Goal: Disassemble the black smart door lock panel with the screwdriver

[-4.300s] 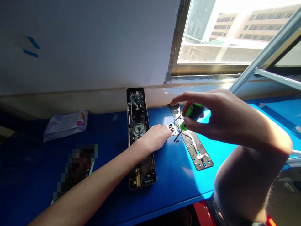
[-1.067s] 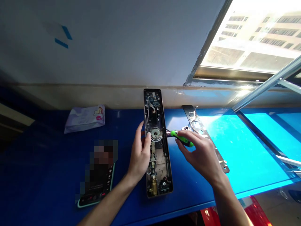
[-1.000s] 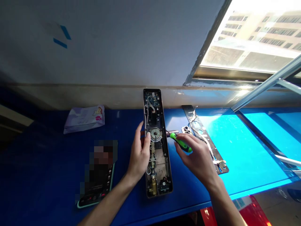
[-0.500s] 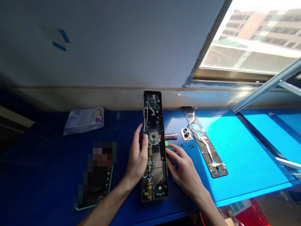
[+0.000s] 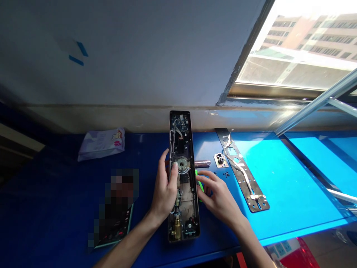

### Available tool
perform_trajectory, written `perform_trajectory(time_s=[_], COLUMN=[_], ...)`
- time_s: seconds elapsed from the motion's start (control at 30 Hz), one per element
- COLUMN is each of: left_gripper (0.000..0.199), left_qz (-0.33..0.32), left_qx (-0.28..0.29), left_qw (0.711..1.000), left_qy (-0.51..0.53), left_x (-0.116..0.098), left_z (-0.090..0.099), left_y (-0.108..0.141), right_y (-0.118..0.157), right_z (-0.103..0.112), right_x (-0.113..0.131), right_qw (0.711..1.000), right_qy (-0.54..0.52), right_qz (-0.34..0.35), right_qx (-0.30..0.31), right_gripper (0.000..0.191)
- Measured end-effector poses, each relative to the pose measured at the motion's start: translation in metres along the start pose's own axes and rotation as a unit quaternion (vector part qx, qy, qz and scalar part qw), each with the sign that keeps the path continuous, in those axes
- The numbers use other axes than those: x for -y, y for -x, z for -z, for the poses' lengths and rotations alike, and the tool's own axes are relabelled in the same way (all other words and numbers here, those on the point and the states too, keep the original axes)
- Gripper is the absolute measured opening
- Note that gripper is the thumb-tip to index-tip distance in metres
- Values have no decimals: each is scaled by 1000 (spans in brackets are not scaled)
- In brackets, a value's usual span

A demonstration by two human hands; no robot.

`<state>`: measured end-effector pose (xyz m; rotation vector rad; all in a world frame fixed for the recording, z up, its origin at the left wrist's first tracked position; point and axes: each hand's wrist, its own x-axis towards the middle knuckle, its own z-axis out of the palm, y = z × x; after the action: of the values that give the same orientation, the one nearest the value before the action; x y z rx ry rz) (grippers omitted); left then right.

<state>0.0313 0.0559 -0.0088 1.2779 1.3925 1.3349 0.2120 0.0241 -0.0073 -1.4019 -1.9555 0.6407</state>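
A long dark smart door lock body (image 5: 187, 195) stands on the table in front of me, its open inside facing me. A circuit board, white wires, a round metal disc and a brass-coloured cylinder show in it. My left hand (image 5: 165, 188) grips its left side, thumb over the inner edge near the disc. My right hand (image 5: 219, 191) is at the right side, fingers closed around a green-and-black screwdriver handle (image 5: 200, 186), partly hidden by the fingers and the lock body. The screwdriver's tip does not show.
Right of the lock lie a shiny cylinder (image 5: 202, 163), a small metal plate with a black part (image 5: 221, 160), several small screws (image 5: 226, 174) and a long black plate (image 5: 252, 190) with a wire. At left are a phone (image 5: 119, 223) and a lilac packet (image 5: 100, 144). Metal bars stand at right.
My right fingers have closed in on the green-and-black screwdriver, and more of its green shows beside the lock. My left thumb has shifted slightly inward toward the disc.
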Motion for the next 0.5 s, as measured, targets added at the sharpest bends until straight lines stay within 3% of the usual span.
perform_trajectory(time_s=[0.5], left_gripper=[54], left_qz=[-16], left_qx=[6], left_qw=[1000], left_qy=[-2], left_x=[0], left_z=[2], left_y=[0], right_y=[3], right_z=[18], right_x=[1], right_qw=[997], right_qy=[72], right_qz=[-18], right_qx=[-25], right_gripper=[23])
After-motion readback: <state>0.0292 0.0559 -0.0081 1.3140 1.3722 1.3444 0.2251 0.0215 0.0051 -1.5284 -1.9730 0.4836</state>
